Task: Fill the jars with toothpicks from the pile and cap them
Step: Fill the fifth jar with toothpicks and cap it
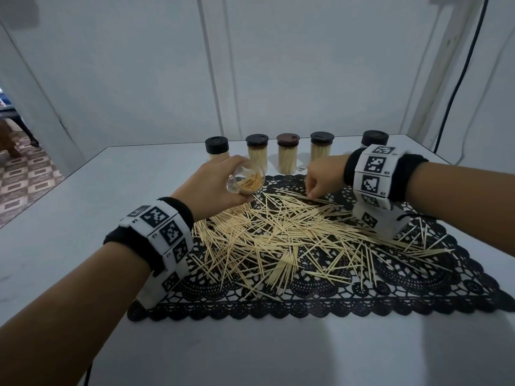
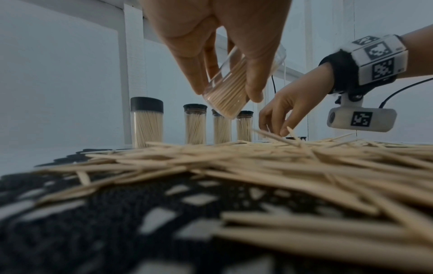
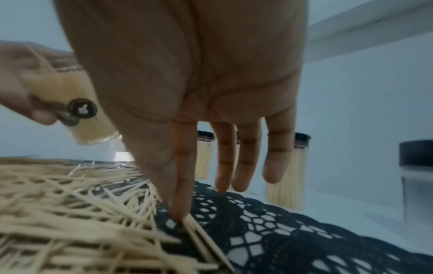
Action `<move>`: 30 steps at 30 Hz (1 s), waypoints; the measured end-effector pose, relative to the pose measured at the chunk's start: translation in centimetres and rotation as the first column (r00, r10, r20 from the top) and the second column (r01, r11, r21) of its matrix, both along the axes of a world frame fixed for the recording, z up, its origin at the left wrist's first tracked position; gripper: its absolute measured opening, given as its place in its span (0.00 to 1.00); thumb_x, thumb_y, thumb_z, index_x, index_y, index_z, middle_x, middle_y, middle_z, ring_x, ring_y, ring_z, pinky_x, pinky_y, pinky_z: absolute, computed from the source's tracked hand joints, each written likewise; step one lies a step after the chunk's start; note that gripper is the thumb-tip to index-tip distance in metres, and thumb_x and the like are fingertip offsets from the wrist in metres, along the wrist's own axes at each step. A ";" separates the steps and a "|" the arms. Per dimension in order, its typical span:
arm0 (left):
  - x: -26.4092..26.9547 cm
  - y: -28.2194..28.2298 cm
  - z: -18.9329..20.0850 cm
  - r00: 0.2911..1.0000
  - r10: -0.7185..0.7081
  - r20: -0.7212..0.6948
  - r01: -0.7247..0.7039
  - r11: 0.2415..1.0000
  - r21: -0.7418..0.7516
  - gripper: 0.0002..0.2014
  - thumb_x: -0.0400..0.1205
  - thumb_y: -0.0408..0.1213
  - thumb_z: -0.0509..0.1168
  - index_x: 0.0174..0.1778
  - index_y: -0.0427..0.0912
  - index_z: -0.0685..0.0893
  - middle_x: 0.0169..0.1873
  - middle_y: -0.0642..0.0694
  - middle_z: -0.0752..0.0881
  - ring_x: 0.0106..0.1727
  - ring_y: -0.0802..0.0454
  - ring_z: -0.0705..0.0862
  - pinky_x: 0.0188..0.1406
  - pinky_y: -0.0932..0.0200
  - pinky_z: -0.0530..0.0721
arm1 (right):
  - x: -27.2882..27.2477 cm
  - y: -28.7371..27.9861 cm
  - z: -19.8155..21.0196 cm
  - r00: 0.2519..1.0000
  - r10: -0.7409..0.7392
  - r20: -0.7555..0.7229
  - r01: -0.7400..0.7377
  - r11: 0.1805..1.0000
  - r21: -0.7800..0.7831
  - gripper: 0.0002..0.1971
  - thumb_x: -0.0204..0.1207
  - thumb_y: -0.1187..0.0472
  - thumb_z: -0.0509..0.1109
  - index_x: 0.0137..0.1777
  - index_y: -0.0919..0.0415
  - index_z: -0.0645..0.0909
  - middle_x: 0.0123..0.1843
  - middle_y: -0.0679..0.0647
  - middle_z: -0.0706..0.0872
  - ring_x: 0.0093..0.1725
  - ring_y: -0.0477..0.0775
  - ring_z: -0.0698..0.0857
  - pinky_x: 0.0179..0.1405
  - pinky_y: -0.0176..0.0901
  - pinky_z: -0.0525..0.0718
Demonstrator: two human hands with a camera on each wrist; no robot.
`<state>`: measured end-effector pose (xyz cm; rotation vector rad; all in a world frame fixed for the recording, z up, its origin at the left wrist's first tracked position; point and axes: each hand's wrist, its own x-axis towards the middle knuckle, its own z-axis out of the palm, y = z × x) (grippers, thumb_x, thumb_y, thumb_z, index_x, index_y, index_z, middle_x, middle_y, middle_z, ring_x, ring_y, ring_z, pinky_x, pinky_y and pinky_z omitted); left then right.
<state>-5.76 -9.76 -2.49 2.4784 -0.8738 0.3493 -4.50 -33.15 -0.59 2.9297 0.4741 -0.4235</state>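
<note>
White table (image 1: pixel 83 207) under black lace mat (image 1: pixel 418 296)

Six jars show in the head view: five capped jars (image 1: pixel 287 154) in a row across the upper middle, and one open jar (image 1: pixel 245 179) held just left of centre. Two hands, one lace mat (image 1: pixel 418 288), one table (image 1: pixel 69 218). The toothpicks (image 1: pixel 278 232) are too many to count.

Pale tan toothpicks (image 1: pixel 281 235) lie on black lace mat (image 1: pixel 418 288) — white table (image 1: pixel 83 190), black-capped jars (image 1: pixel 257 154).
</note>
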 end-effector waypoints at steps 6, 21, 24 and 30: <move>-0.1 0.0 0.0 1.000 0.007 -0.005 -0.007 1.000 0.003 0.26 0.70 0.44 0.77 0.63 0.45 0.78 0.51 0.54 0.77 0.54 0.56 0.75 0.52 0.65 0.69 | 0.6 1.3 -1.4 1.000 0.003 0.016 -0.001 0.987 -0.162 0.19 0.85 0.58 0.53 0.71 0.67 0.71 0.67 0.62 0.77 0.64 0.59 0.77 0.60 0.45 0.75; -0.3 -0.1 0.1 1.000 0.003 -0.007 -0.003 1.000 -0.004 0.26 0.70 0.43 0.77 0.64 0.44 0.78 0.51 0.54 0.77 0.53 0.57 0.75 0.52 0.65 0.69 | -3.5 1.5 -0.9 0.966 0.256 -0.042 -0.252 0.964 0.090 0.16 0.81 0.64 0.61 0.68 0.59 0.77 0.66 0.51 0.80 0.58 0.45 0.78 0.50 0.28 0.68; -0.4 -0.1 0.1 1.000 0.003 -0.008 -0.003 1.000 -0.002 0.26 0.70 0.43 0.77 0.63 0.44 0.78 0.52 0.52 0.78 0.53 0.56 0.75 0.52 0.64 0.69 | -4.2 1.4 -0.9 0.967 0.250 -0.045 -0.242 0.960 0.139 0.17 0.81 0.62 0.60 0.68 0.57 0.77 0.66 0.50 0.81 0.57 0.42 0.77 0.51 0.27 0.67; -0.4 -0.1 0.2 1.000 -0.001 0.000 0.001 1.000 0.003 0.26 0.70 0.43 0.77 0.63 0.44 0.79 0.51 0.53 0.78 0.53 0.56 0.75 0.52 0.63 0.70 | -5.4 1.4 -1.0 0.952 0.290 -0.101 -0.289 0.957 0.024 0.26 0.75 0.38 0.62 0.57 0.62 0.78 0.56 0.59 0.83 0.53 0.57 0.81 0.57 0.54 0.81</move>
